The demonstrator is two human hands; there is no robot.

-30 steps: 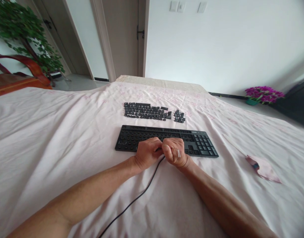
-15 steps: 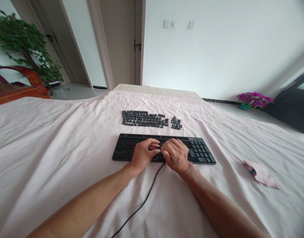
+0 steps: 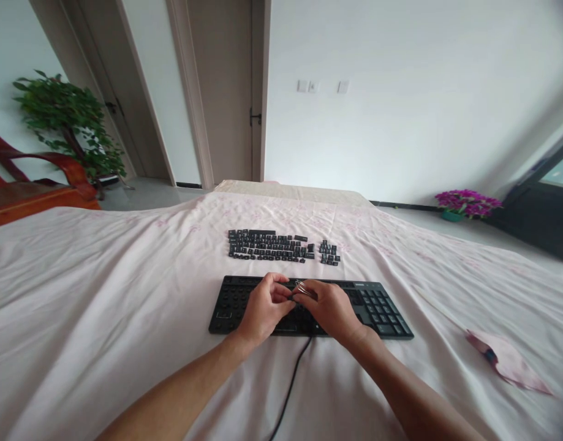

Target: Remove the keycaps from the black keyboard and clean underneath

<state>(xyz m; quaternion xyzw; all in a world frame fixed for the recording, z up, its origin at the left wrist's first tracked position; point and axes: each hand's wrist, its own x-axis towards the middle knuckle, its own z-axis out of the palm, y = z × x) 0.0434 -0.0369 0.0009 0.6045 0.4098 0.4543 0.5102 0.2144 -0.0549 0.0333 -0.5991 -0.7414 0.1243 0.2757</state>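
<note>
Black, thin cable (image 3: 291, 384) leaves the oblong black plastic keyboard (image 3: 377, 309) on the pink cloth surface (image 3: 138, 294); snagging could skew it. The right hand (image 3: 332, 307) grips a silver wire tool (image 3: 301, 286); slippage could scratch. Whether the curled left hand (image 3: 264, 307) holds anything cannot be told. Tugged cloth could scatter the black plastic keycaps (image 3: 272, 247) between keyboard and the surface's far edge.

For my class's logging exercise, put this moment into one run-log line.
left hand: over long black plastic keyboard | right hand: holding thin silvery wire tool | small black plastic keycaps: loose beyond keyboard
</note>
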